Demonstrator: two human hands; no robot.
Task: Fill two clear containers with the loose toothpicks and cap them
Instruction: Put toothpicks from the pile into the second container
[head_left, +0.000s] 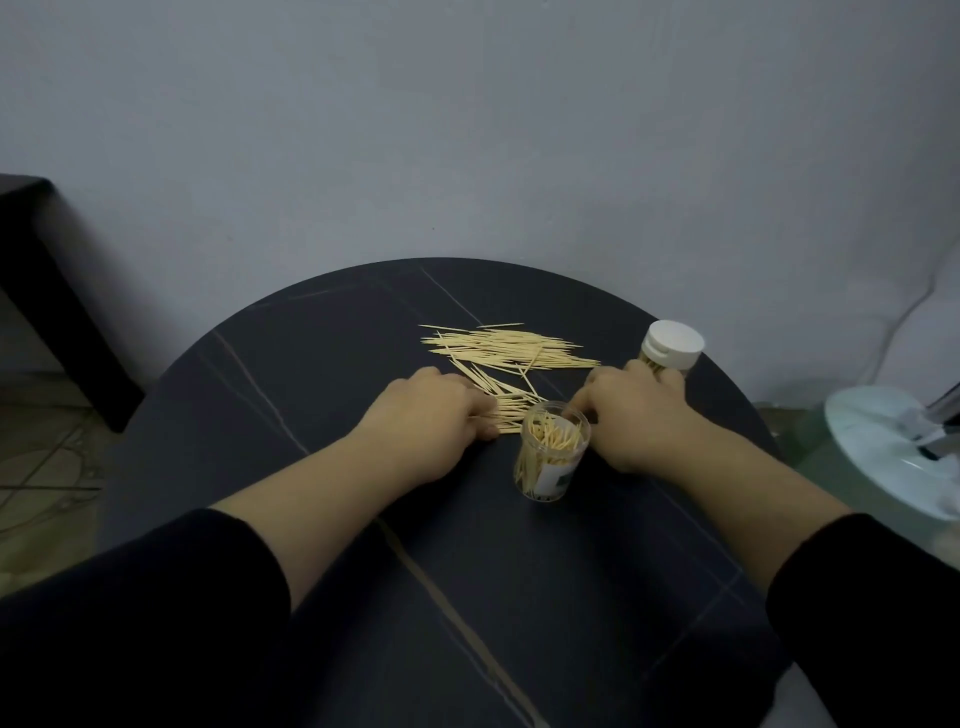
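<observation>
A round dark table (322, 364) fills the middle and lower frame, its far edge close to the grey wall (467, 130). The loose toothpicks (509, 348) lie in a flat pile just above frame centre, trailing down towards the hands.

The left hand (431, 415), knuckles up, has its fingers curled down over the near end of the pile, and a small bunch of sticks pokes out from under them. The right hand (634, 410) lies knuckles up between the two jars. Its thumb side is against the rim of the open jar (553, 452) and its fingertips reach the capped jar (670, 353). Whether it grips anything I cannot tell.

The open jar stands upright at frame centre, partly filled with sticks. The capped jar, with a white lid (675, 338), stands at centre right, near the table's right edge.

Bare tabletop stretches left of the pile and across the lower middle between the black sleeves (156, 623). Beyond the right edge sits a white round stand (883, 457), and a dark bench (36, 291) is at upper left.
</observation>
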